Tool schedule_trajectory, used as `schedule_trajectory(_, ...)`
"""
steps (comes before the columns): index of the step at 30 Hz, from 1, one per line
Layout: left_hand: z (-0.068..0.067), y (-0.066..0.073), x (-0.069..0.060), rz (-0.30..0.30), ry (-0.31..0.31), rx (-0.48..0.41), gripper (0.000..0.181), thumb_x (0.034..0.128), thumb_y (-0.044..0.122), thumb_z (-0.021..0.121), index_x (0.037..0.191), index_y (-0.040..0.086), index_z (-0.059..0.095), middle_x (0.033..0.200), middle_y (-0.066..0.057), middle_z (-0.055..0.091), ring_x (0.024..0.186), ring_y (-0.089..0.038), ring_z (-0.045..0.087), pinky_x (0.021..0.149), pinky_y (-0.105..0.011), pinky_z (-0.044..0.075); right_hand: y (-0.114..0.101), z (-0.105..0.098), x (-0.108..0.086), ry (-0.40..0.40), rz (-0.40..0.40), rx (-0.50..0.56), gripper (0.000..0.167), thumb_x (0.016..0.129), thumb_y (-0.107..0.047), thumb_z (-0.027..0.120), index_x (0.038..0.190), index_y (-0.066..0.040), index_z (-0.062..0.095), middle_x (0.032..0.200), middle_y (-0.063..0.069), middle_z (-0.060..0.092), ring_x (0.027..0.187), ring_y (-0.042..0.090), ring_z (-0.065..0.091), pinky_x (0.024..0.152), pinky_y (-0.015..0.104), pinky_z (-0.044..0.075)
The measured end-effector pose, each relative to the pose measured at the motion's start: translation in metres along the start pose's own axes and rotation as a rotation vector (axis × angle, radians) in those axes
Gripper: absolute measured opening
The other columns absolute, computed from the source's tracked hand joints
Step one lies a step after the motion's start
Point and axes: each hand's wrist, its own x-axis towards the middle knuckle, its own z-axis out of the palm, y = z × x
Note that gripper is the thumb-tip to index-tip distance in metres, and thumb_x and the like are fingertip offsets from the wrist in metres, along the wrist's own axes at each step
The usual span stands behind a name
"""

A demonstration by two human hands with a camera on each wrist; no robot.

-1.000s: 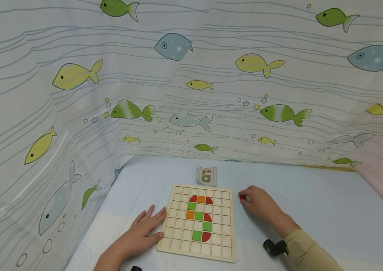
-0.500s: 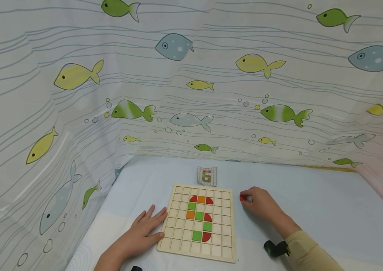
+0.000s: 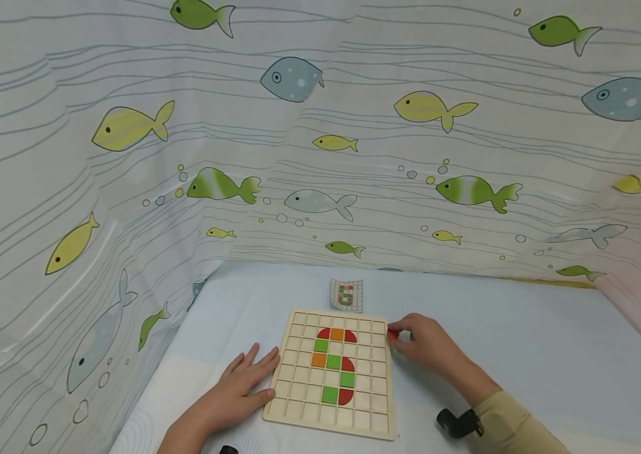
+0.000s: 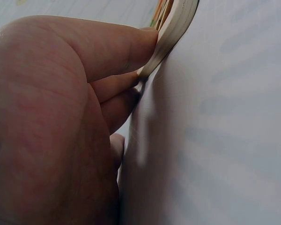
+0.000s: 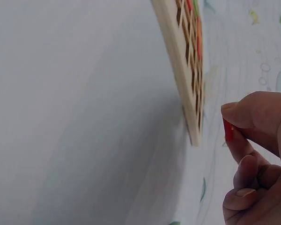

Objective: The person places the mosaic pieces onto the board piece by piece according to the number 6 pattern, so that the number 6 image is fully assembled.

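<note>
A wooden grid board (image 3: 300, 403) lies on the table, with red, orange and green tiles set in some of its squares. My left hand (image 3: 237, 391) rests flat beside the board, its thumb and fingertips touching the left edge, as the left wrist view also shows. Near the board's upper right corner, my right hand (image 3: 430, 343) pinches a red tile (image 5: 228, 130) between thumb and index finger. In the right wrist view that tile is raised off the table, apart from the board. Its full outline is hidden by the fingers.
Behind the board lies a small paper card (image 3: 346, 295) printed with a coloured grid pattern. A pale cloth (image 3: 553, 340) covers the table, and fish-printed curtains (image 3: 377, 170) stand around its back and sides. Black wrist devices (image 3: 459, 422) are partly in view.
My right hand turned the red tile in its fingers, then moved left with it to the board's right edge. The left hand and the board stayed put.
</note>
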Motion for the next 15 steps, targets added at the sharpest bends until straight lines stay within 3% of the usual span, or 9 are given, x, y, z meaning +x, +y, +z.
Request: schedule_trajectory(15,-0.001,0.003,0.001,0.012,0.000,-0.007,0.062,0.0993,0.037,0.057,0.151,0.006,0.041,0.159,-0.005,0.030,0.148,-0.040,0.007,0.114,-0.056,0.001,-0.033,0.007,-0.007,-0.080,-0.121,0.044,0.025,0.086,-0.017,0.077,0.110,-0.012,0.077,0.097,-0.009,0.064,0.079,0.014,0.055,0.062,0.025,0.048)
